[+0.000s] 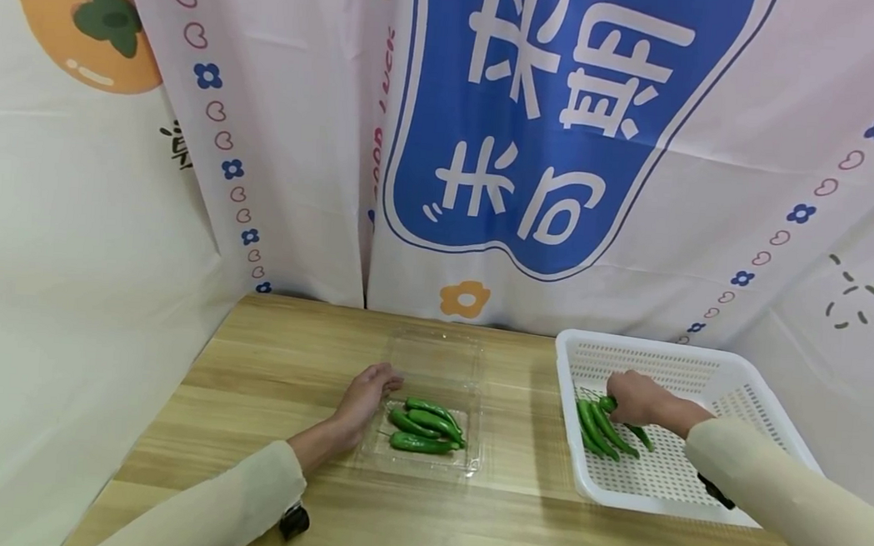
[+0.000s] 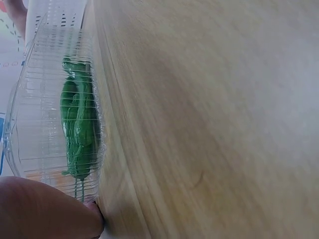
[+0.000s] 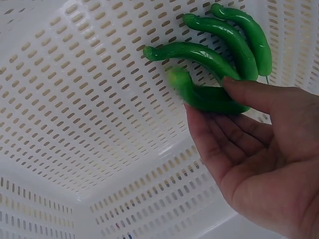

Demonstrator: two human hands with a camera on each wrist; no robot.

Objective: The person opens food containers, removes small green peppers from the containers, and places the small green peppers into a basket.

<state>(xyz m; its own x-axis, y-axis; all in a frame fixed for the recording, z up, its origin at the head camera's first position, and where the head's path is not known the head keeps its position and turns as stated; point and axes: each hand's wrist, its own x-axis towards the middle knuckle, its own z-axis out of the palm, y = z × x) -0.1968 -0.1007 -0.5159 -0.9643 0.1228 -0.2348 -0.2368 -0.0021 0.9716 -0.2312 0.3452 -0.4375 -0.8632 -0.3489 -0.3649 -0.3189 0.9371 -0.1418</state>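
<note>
A clear plastic box (image 1: 473,467) lies on the table with its lid (image 1: 435,358) folded back. Several green chili peppers (image 1: 423,444) rest inside it. At the box's left side, my left hand (image 1: 360,402) touches the edge with fingers fairly straight; its thumb (image 2: 47,209) shows beside the box wall. My right hand (image 1: 641,399) reaches into a white perforated basket (image 1: 572,448) and pinches a green chili pepper (image 3: 212,102) between thumb and fingers. Next to it, more green chili peppers (image 3: 224,37) lie on the basket floor.
The wooden table (image 1: 250,378) carries the box left of the basket. A printed curtain (image 1: 308,173) hangs behind the table's back edge, with white cloth at both sides. The basket's raised walls surround my right hand.
</note>
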